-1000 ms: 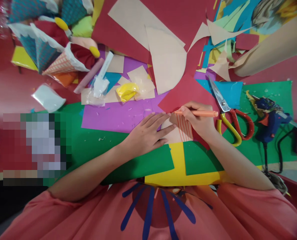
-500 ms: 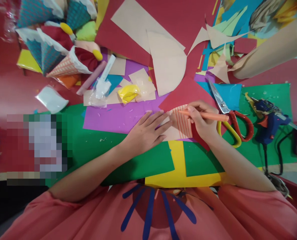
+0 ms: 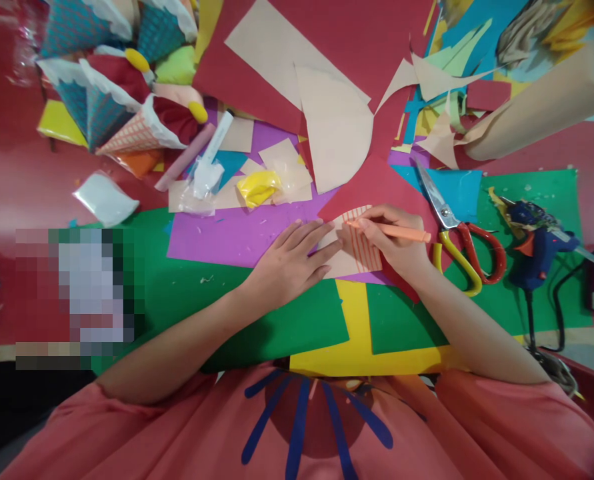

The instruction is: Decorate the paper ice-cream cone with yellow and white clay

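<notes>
My right hand grips an orange marker, its tip resting on a cream foam-paper piece with a curved top edge. Orange stripes run down the right part of that piece; its left part is plain. My left hand lies flat with fingers spread, the fingertips pressing on the plain left side. Part of the piece is hidden under those fingers. Beneath it are a purple sheet and a red sheet. Scissors with red and yellow handles lie just right of my right hand.
A blue glue gun with its cord lies at the right on a green sheet. Paper cones with frilly white rims stand at the upper left. Cream cut-outs and a rolled cream sheet lie farther back.
My right hand and the marker have shifted left across the cream piece, and there are more orange stripes toward the left. My left hand stays nearly in place.
</notes>
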`<action>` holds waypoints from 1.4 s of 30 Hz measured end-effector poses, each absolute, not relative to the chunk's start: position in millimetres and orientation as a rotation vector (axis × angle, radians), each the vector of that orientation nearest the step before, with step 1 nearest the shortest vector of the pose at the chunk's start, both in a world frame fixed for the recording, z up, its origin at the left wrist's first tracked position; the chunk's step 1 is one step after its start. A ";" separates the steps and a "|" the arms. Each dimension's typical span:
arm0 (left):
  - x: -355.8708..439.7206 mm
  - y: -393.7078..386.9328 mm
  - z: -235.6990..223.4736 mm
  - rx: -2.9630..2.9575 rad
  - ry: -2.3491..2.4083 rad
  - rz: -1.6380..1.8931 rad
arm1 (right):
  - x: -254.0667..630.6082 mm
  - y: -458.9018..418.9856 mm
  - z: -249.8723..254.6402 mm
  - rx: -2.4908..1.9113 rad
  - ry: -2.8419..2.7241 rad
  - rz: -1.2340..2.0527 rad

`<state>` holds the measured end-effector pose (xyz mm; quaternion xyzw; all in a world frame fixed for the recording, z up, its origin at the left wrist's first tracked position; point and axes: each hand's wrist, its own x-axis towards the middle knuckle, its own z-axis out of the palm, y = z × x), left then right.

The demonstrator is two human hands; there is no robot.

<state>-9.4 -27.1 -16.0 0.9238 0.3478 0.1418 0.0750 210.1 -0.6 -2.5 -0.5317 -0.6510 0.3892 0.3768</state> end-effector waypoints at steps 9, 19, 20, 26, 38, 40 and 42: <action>-9.5 -26.9 -16.1 2.765 1.035 0.447 | 210.0 0.6 -3.9 -1.370 -1.671 1.008; -9.7 -27.8 -17.1 2.699 1.050 0.408 | 210.9 1.0 -1.8 -1.346 -1.712 1.034; -9.8 -27.7 -17.0 2.687 1.049 0.402 | 211.2 1.0 -2.3 -1.339 -1.712 1.041; -9.8 -27.9 -16.5 2.672 1.058 0.399 | 212.6 1.7 -3.7 -1.328 -1.698 1.094; -9.4 -27.4 -13.6 2.718 1.109 0.402 | 211.6 -2.8 0.7 -1.407 -1.544 0.931; -9.8 -27.1 -13.4 2.697 1.125 0.391 | 211.4 -2.4 -0.2 -1.375 -1.625 0.965; -10.3 -27.0 -14.2 2.670 1.133 0.385 | 211.0 -1.4 -1.3 -1.348 -1.698 1.013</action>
